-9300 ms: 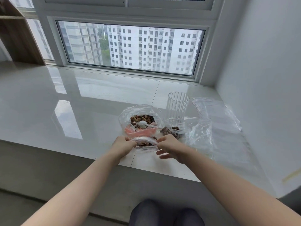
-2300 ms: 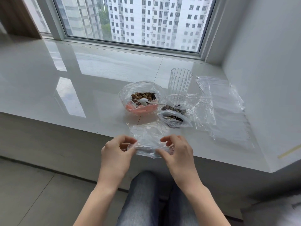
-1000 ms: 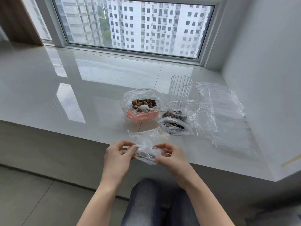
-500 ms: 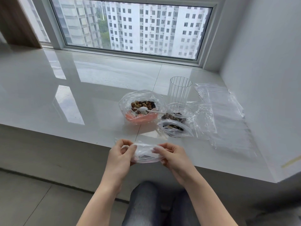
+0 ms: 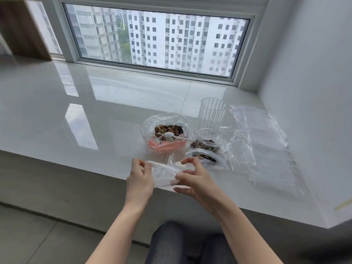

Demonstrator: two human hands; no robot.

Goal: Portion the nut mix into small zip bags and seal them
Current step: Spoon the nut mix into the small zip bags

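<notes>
Presently, head view: left hand [image 5: 140,181] and right hand [image 5: 196,181] each pinch an end of an empty small clear zip bag [image 5: 164,175] over the near edge of the glossy white sill [image 5: 76,115]. Beyond lies the large clear bag of brown nut mix [image 5: 167,133], with two filled small bags [image 5: 206,153] to its right.

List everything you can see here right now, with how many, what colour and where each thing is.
big bag of nut mix: one, clear with a pink band, brown nuts, mid-ledge
spoon: one, white, in the big bag
filled small bags: two, clear, right of the big bag
glass: one, clear, ribbed, behind the filled bags
spare bags: a stack, clear, flat, by the right wall
empty small bag: one, clear, at the ledge's front edge, between both hands
ledge: one, glossy white
window: one, white frame
left hand: holds the empty bag's left side
right hand: pinches its right side
</notes>
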